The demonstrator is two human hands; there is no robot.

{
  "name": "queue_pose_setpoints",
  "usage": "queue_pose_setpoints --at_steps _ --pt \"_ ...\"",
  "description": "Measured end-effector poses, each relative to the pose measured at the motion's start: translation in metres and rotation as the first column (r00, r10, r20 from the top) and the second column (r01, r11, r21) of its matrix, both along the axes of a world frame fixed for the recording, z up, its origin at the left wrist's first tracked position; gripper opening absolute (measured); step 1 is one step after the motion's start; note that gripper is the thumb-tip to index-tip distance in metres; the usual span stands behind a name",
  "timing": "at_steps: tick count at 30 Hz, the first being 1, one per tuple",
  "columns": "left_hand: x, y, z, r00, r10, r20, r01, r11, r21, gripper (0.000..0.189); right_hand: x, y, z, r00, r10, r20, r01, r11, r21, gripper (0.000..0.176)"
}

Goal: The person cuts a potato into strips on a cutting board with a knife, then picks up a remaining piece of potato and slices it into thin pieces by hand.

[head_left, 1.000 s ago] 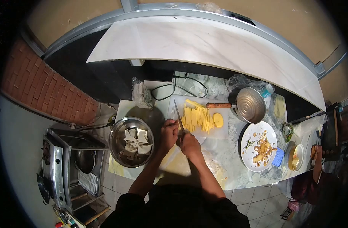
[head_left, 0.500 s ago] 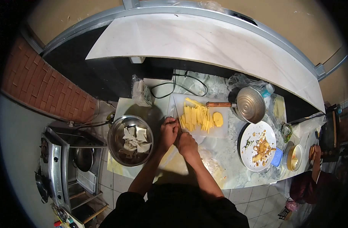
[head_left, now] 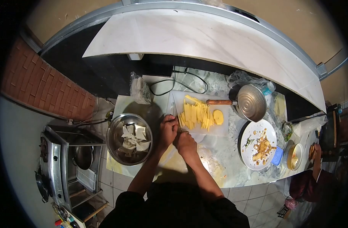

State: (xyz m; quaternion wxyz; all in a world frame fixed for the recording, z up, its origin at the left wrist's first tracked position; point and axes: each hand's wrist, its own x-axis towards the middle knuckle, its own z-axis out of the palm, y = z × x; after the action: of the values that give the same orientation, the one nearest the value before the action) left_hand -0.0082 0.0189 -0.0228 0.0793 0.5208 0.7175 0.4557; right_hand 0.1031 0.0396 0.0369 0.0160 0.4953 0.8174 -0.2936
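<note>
A knife (head_left: 176, 108) points away from me over the left edge of a white cutting board (head_left: 220, 130). My right hand (head_left: 187, 144) is wrapped round its handle. My left hand (head_left: 168, 130) is closed just left of the blade, with its fingers pressed together; what they hold, if anything, is too small to name. Yellow strips (head_left: 195, 114) lie in a heap on the board, with a rounded yellow piece (head_left: 218, 117) to their right. Left of my hands stands a steel bowl (head_left: 111, 148) with pale folded sheets (head_left: 135, 139) in it.
A steel pot (head_left: 251, 102) has its wooden handle over the board. Right of it are a white plate (head_left: 244, 154) with peelings, a blue lid (head_left: 277, 155) and a round container (head_left: 300, 156). Another person's hand (head_left: 316, 151) is at far right. A stove (head_left: 52, 163) stands at left.
The view has shifted very slightly. Both hands and the knife keep nearly the same position.
</note>
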Motion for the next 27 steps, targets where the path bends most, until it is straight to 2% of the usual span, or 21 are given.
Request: queue_pose_setpoints --at_steps 4,6,8,13,16,19,21,23,25,27 --pt "0.001 0.000 0.003 1.000 -0.002 0.030 0.001 1.000 0.007 0.019 -0.001 -0.001 -0.015 1.000 -0.027 0.013 0.028 0.996 -0.080 0.022" --pt "0.001 0.001 0.000 0.999 0.010 0.047 -0.010 1.000 0.002 0.018 0.000 -0.002 -0.034 0.999 -0.038 -0.020 0.038 0.999 -0.007 0.024" --pt "0.002 0.002 -0.003 0.999 0.034 0.002 -0.034 0.999 0.007 0.020 0.004 -0.002 -0.043 0.999 -0.027 -0.036 0.026 1.000 -0.005 0.025" --pt "0.002 0.002 -0.003 0.999 0.037 0.016 -0.037 0.999 0.003 0.022 0.005 0.000 -0.045 0.999 -0.011 -0.033 0.012 0.999 0.049 0.024" --pt "0.001 0.003 -0.003 0.999 0.035 0.002 -0.035 0.999 0.013 0.022 0.011 0.007 -0.042 0.999 0.019 -0.033 -0.016 0.996 0.086 0.029" --pt "-0.002 0.003 -0.005 0.999 0.023 -0.026 -0.022 0.999 0.050 0.021 0.016 0.011 -0.040 1.000 0.019 -0.024 -0.018 1.000 0.017 0.033" --pt "0.000 0.003 -0.005 0.998 0.028 -0.049 -0.024 0.997 0.072 0.020 0.019 0.011 -0.043 0.989 0.027 -0.146 -0.026 1.000 0.012 0.033" --pt "0.001 0.003 -0.002 0.996 0.033 0.080 -0.037 0.998 0.050 0.020 0.019 0.010 -0.041 0.989 0.015 -0.147 -0.012 1.000 0.019 0.032" --pt "-0.002 0.004 -0.007 0.996 0.032 0.080 -0.038 0.996 0.076 0.020 0.015 0.012 -0.033 0.990 0.001 -0.144 0.003 1.000 0.023 0.030" --pt "0.000 0.003 -0.008 0.996 0.029 0.086 -0.037 0.995 0.097 0.020 0.010 0.018 -0.022 0.997 -0.041 -0.061 0.031 0.986 -0.161 0.029"
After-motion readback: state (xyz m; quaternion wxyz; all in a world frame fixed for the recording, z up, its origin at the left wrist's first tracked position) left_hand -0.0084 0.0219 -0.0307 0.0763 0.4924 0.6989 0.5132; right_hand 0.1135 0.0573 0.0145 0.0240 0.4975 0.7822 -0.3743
